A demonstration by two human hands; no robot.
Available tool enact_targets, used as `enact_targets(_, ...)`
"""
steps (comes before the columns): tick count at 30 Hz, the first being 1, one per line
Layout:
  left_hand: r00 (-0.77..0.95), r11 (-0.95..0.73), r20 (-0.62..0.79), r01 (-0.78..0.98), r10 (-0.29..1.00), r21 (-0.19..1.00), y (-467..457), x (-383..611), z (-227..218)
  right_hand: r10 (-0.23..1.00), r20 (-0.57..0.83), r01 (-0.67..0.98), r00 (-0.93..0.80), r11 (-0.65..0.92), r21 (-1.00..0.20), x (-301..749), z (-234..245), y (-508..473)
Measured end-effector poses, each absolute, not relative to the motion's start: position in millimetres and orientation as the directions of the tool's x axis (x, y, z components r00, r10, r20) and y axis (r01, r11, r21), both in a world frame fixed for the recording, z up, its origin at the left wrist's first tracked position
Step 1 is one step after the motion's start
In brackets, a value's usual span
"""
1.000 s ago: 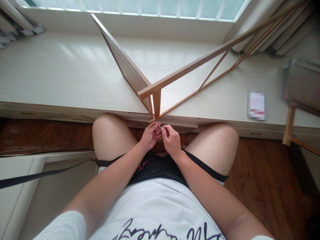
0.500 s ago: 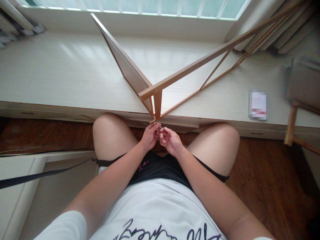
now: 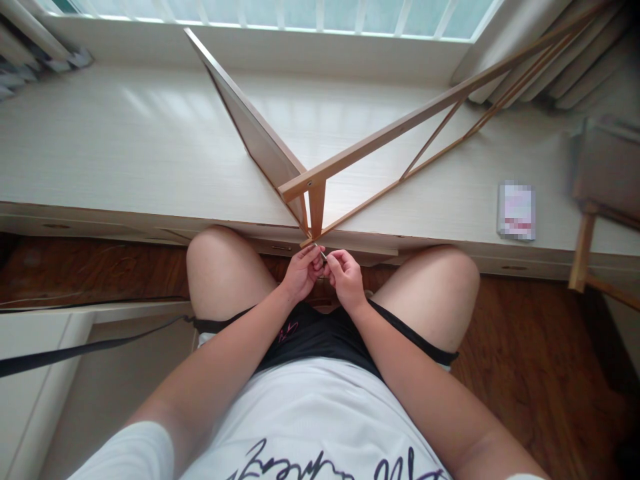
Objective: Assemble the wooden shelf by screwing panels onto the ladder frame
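Observation:
A light wooden frame (image 3: 373, 140) with a flat panel (image 3: 250, 130) rests on the pale window ledge (image 3: 125, 153), its corner joint (image 3: 314, 203) pointing at me. Just below that corner, between my knees, my left hand (image 3: 301, 272) and my right hand (image 3: 343, 279) meet with fingers curled. A thin metal tool (image 3: 322, 253), small and hard to make out, is pinched between them, its tip near the frame's lower corner. Both hands are closed on it.
A small pink and white packet (image 3: 517, 211) lies on the ledge at right. A wooden chair (image 3: 597, 193) stands further right. White cabinet (image 3: 45, 360) with a dark strap (image 3: 75, 352) at lower left. Dark wood floor (image 3: 525, 347) under my legs.
My right hand has turned slightly at the tool, back and forth, and both hands stay at the frame's corner. The frame has not moved.

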State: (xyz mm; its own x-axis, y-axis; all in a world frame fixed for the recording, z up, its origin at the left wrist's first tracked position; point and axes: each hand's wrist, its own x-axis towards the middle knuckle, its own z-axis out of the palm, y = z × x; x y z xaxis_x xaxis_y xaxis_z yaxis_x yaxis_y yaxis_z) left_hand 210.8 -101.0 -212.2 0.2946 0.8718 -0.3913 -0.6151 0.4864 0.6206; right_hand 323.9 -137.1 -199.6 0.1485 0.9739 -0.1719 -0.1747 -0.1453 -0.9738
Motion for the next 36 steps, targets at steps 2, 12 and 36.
enact_targets(2,0.299,0.490,-0.394,-0.624,0.869,0.608,-101.1,210.3,-211.6,0.981,-0.127,-0.114,0.149,-0.111,-0.987,322.0,-194.8,-138.4)
enact_targets(12,0.291,0.532,-0.469,-0.651,0.834,0.541,-102.0,210.9,-213.2,0.989,0.028,0.410,0.143,-0.033,-0.912,325.5,-186.5,-143.1)
enact_targets(36,0.293,0.538,-0.484,-0.672,0.825,0.509,-104.0,211.9,-211.1,0.989,0.136,0.644,0.057,0.067,-0.762,327.2,-187.4,-144.2)
